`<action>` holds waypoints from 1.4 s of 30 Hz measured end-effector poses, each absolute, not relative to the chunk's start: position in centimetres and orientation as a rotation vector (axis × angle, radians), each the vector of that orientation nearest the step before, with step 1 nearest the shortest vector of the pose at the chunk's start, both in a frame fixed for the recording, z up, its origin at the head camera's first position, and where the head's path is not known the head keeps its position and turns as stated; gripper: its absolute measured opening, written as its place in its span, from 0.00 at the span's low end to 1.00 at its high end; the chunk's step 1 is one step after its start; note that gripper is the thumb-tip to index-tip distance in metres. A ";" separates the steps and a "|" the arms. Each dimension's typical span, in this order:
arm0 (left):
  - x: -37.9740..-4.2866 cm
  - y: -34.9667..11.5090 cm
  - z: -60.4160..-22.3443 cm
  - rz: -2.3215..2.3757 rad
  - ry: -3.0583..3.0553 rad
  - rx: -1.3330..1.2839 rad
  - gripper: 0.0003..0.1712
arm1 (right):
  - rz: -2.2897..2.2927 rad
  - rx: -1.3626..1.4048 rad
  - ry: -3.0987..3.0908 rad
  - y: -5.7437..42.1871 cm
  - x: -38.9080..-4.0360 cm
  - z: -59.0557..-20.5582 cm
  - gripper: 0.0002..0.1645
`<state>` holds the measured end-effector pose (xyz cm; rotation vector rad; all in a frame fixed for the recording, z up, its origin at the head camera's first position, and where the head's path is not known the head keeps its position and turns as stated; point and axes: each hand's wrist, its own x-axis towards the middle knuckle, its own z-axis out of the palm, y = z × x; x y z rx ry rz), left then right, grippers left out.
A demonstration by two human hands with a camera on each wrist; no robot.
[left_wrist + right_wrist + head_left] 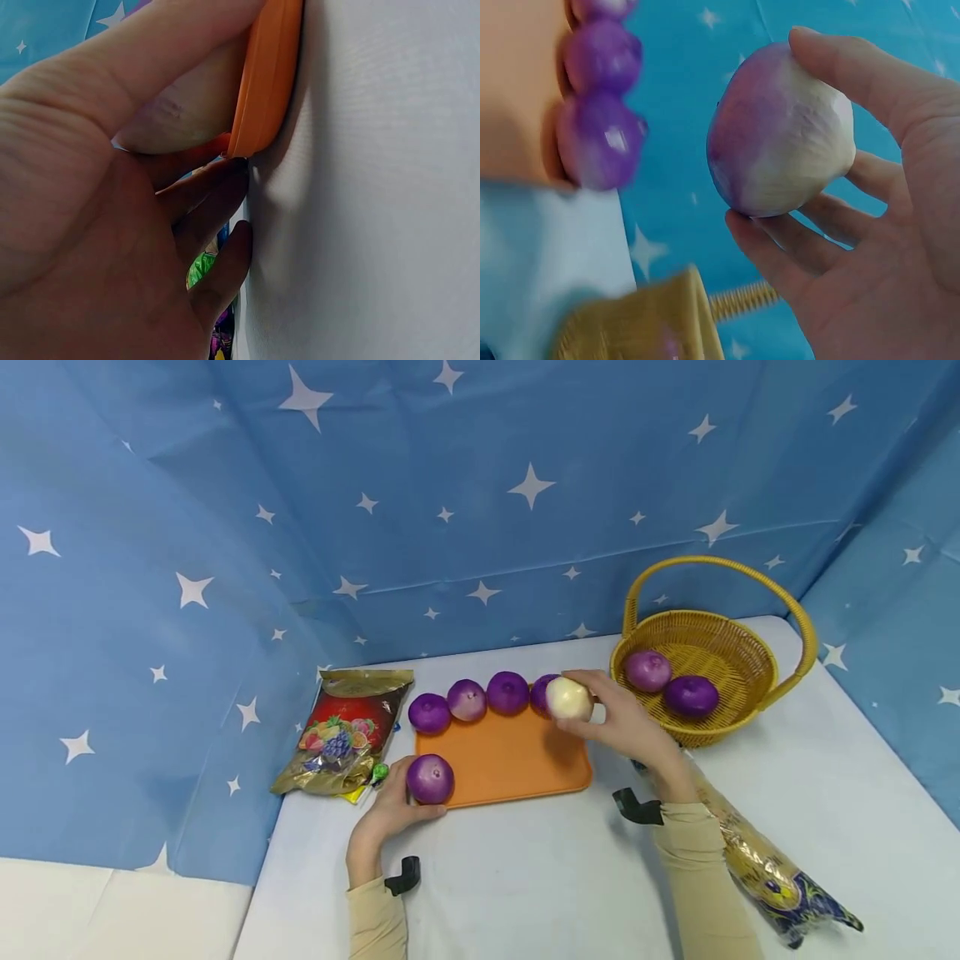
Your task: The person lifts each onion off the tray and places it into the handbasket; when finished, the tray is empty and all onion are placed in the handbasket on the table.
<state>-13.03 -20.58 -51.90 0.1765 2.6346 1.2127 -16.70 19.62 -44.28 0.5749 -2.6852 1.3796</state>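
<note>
My right hand [618, 718] holds a purple-and-white turnip [780, 131] between thumb and fingers, raised above the back right corner of an orange tray [517, 764]. Its pale side faces up in the head view. My left hand [390, 810] grips the front left corner of the tray, thumb along the front edge and fingers at the left side. Inside that corner sits another turnip [431, 778], between thumb and fingers. Several purple turnips [507, 692] stand in a row along the tray's back edge; the rightmost is partly hidden behind the held one.
A yellow wicker basket [738, 647] with a tall handle stands at the back right, two turnips [692, 696] inside. To the tray's left lies a red-and-gold fruit-print bag [341, 735], with small wrapped sweets [380, 772] beside it. A long gold packet [757, 856] lies right of my right forearm.
</note>
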 end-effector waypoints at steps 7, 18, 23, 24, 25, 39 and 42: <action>-12.7 -21.1 -51.8 1.168 2.649 0.173 0.57 | 1.342 0.291 -2.680 25.2 -16.1 -44.0 0.44; -12.9 -20.9 -52.1 1.113 2.674 0.248 0.57 | 1.193 0.127 -2.761 29.3 -15.1 -45.9 0.46; -12.9 -20.8 -52.0 1.119 2.653 0.228 0.57 | 1.127 0.107 -2.793 29.5 -15.3 -46.0 0.45; -12.9 -20.8 -51.9 1.117 2.647 0.217 0.57 | 1.118 0.103 -2.799 29.5 -15.3 -45.9 0.45; -12.9 -20.8 -51.8 1.117 2.647 0.218 0.57 | 1.111 0.102 -2.801 29.4 -15.3 -45.8 0.45; -12.8 -20.7 -51.7 1.122 2.645 0.228 0.57 | 1.131 0.426 -2.634 22.5 -16.5 -44.4 0.35; -13.0 -20.6 -51.7 1.127 2.652 0.236 0.57 | 1.138 0.581 -2.634 19.3 -16.8 -44.2 0.34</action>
